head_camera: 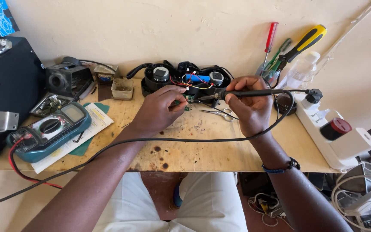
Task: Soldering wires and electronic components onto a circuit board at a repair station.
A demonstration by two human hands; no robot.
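Note:
My right hand [250,105] grips a black soldering iron [254,93] held level, its tip pointing left at a small green circuit board [188,102]. My left hand [162,107] pinches something thin at that board; I cannot tell what it is. Behind the board lies an opened black speaker housing [185,79] with two round drivers, a blue cylindrical cell and red, white and black wires. The iron's black cable [151,139] loops across the wooden bench toward me.
A teal multimeter [48,131] with red and black leads lies on papers at left. Small scissors [222,113] rest by my right hand. A white power strip [331,129] sits at right. Screwdrivers [299,45] stand in a cup by the wall. A black box [65,79] stands back left.

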